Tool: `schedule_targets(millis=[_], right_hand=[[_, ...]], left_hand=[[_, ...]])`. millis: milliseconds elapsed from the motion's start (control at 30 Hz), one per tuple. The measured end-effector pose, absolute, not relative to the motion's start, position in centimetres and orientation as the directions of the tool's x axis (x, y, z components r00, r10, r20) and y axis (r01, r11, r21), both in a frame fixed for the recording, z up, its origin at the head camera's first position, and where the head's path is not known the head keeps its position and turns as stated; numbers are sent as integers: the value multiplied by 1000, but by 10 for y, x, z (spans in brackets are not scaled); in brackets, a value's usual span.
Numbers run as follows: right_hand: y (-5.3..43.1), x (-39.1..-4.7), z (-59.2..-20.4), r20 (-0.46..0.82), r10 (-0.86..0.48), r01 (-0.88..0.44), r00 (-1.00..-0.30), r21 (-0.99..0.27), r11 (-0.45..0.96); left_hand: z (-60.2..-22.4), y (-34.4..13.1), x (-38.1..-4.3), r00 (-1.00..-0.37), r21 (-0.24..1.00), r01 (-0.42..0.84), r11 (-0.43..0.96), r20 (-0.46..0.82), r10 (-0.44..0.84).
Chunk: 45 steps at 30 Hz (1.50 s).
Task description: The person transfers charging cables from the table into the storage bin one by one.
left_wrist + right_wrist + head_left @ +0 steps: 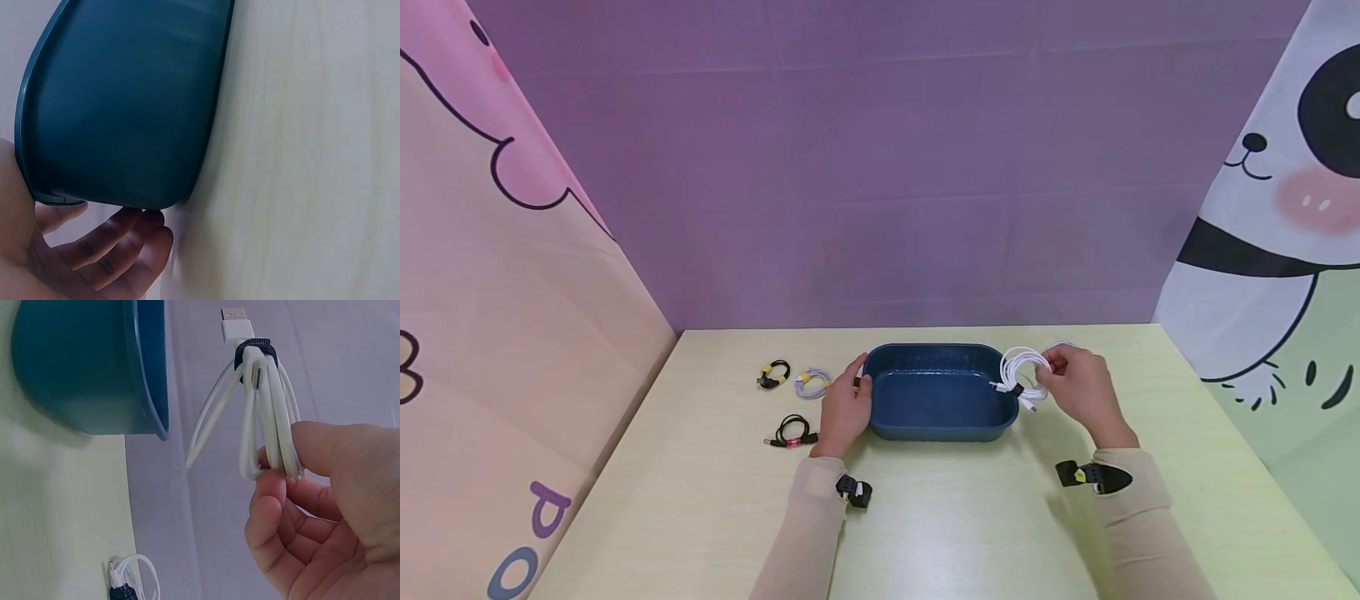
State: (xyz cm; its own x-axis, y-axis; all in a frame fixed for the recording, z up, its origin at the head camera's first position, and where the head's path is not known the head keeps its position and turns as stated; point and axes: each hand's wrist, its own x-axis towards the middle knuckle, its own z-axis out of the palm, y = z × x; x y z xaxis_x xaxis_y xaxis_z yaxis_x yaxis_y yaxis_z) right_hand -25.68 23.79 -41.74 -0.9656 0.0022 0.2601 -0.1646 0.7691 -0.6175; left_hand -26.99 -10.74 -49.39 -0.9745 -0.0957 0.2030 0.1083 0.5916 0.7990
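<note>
At its left end my left hand grips the dark blue plastic basin, thumb at the rim. In the left wrist view, fingertips of the left hand touch the outer wall of the basin. My right hand pinches a coiled white USB cable between thumb and fingers, over the basin's right end. A black strap binds this cable, with its USB plug pointing away from the right hand.
Left of the basin lie a black cable with yellow ties, a pale coiled cable and a black cable with a red tie. Another white cable lies on the table, mostly hidden by the right hand in the head view.
</note>
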Motion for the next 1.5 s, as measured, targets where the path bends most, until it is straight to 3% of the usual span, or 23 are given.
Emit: schedule_targets(millis=[1500], right_hand=[[210, -263, -417, 254, -53, -202, -966, -607, 769]], left_hand=[[-491, -107, -269, -974, 797, 107, 594, 204, -98]])
